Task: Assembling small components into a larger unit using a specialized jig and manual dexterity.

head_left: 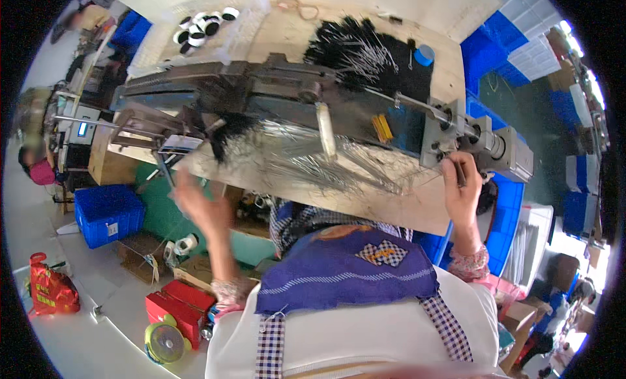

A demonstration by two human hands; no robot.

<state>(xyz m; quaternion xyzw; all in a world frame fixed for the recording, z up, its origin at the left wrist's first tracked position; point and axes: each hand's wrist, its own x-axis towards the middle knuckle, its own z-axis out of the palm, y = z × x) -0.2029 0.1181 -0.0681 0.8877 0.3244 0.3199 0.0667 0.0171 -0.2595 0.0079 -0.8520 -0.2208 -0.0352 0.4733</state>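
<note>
My right hand is closed with bent fingers beside the grey metal machine head at the right end of the bench. What its fingertips hold is hidden. My left hand is smeared by motion near the bench's front left edge, below a metal bracket. Between the hands, loose thin metal wires lie spread over the bench. A tuft of black bristles sits at the left of these wires. A pale handle sticks out from the long dark metal machine bed.
Behind the machine lie a heap of wire-stemmed black brushes, a blue cup and white-and-black round pieces. Yellow pieces rest near the machine head. A blue crate, red box and green fan stand at floor level left.
</note>
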